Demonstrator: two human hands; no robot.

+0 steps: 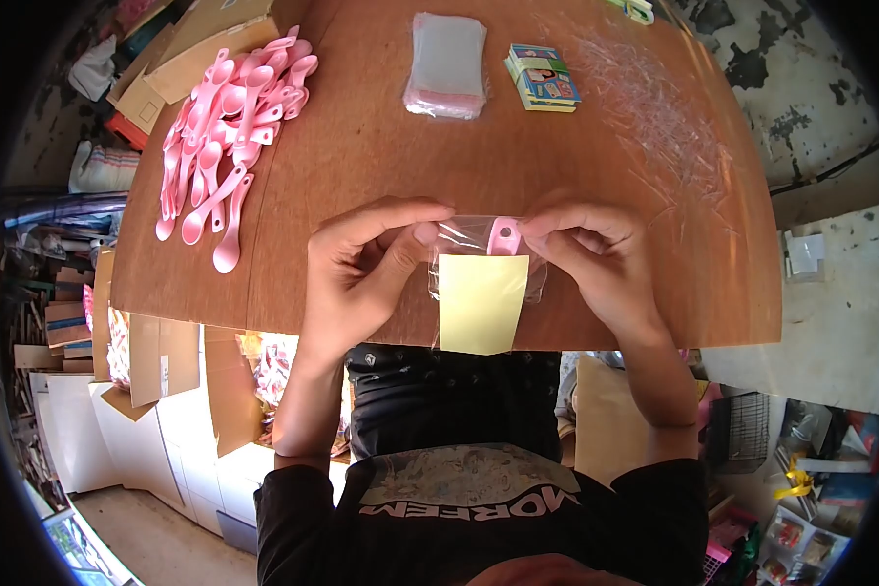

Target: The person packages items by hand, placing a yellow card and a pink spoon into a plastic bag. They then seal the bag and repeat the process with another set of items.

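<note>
Over the table's near edge, a clear plastic bag (464, 232) is stretched between my two hands. Inside it show a pale yellow card (482, 305) and the handle end of a pink spoon (504, 236); the rest of the spoon is hidden behind the card. My left hand (361, 264) pinches the bag's upper left corner between thumb and fingers. The upper right corner, close beside the spoon handle, is pinched by my right hand (596, 252).
A heap of pink spoons (230, 127) lies at the table's left, beside a cardboard box (215, 44). At the back are a stack of clear bags (446, 63) and a banded stack of printed cards (543, 78). Thin clear plastic strips (664, 117) spread over the right side.
</note>
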